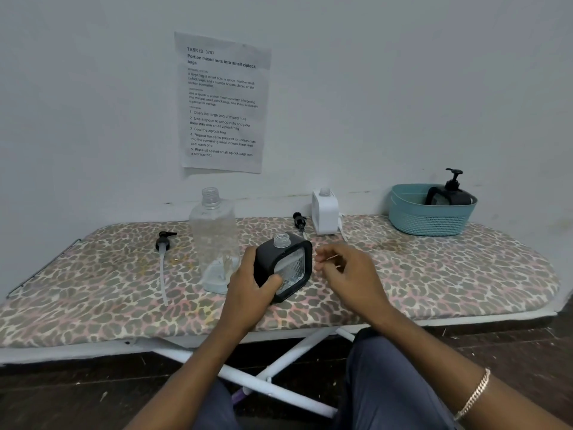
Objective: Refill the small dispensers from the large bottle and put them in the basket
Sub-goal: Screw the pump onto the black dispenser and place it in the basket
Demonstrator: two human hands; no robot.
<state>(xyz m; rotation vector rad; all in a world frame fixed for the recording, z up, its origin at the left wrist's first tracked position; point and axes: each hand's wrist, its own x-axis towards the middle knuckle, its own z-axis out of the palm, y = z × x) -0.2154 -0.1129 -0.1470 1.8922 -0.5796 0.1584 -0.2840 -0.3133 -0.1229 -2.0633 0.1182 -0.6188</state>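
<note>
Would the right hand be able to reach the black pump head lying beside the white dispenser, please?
Probably yes: the right hand is empty, and only bare board cover lies between it and the pump head, left of the white dispenser.

Leopard-print ironing board: large bottle, white dispenser, basket.

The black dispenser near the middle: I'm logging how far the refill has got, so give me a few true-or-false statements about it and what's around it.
1. The left hand holds the black dispenser. True.
2. Its pump is screwed on. False: the neck is open, with no pump on it.
3. The basket already holds a black dispenser with its pump on. True.
4. The large bottle is full to the neck. False: only a little liquid shows near its bottom.
5. The white dispenser lies in the basket. False: it stands on the board, uncapped.
</note>
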